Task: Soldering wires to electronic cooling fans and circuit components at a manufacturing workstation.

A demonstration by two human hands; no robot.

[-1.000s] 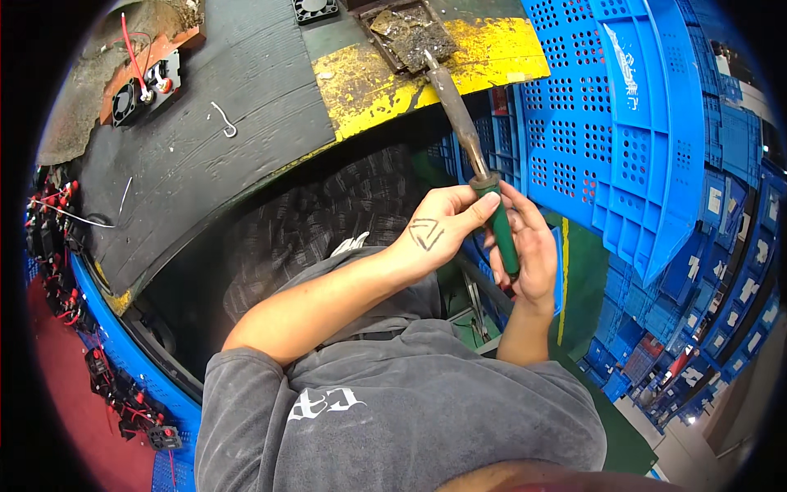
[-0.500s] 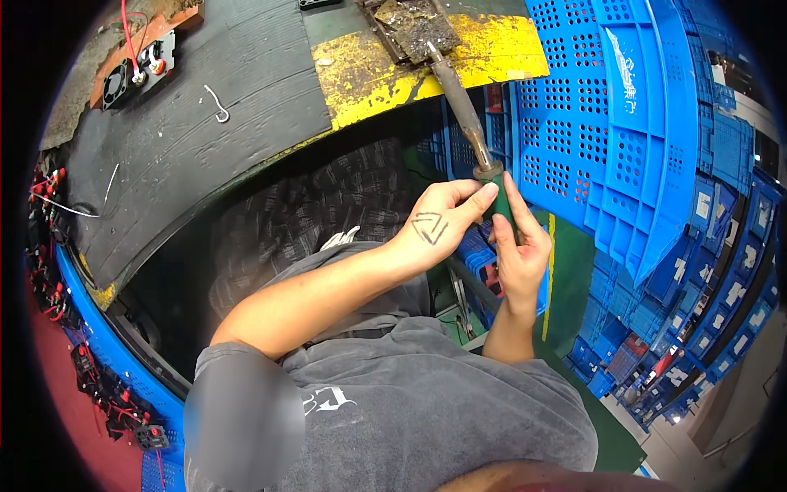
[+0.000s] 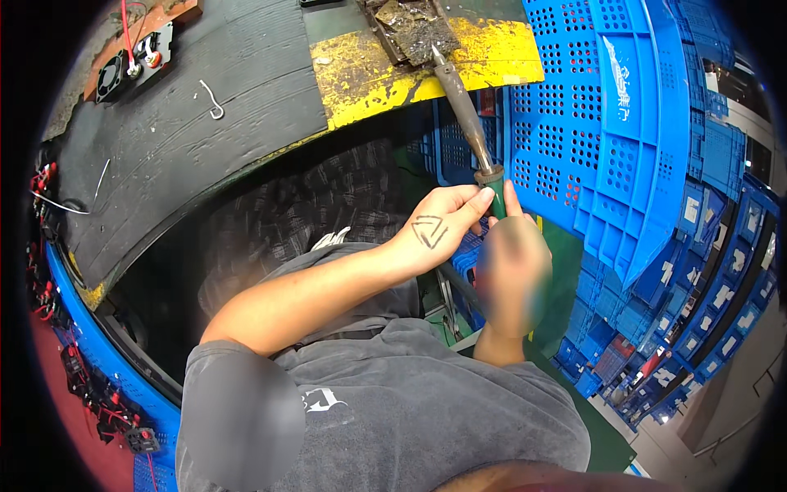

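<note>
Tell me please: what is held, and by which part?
A soldering iron, by its green handle: left hand near the collar; right hand at the handle, its exact grip blurred.

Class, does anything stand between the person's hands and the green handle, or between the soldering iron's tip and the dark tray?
Nothing visible does. The left hand pinches the green handle; the right hand, largely blurred, is right by it. The soldering iron's tip shows at the dark tray, nothing seen between; contact is unclear.
</note>
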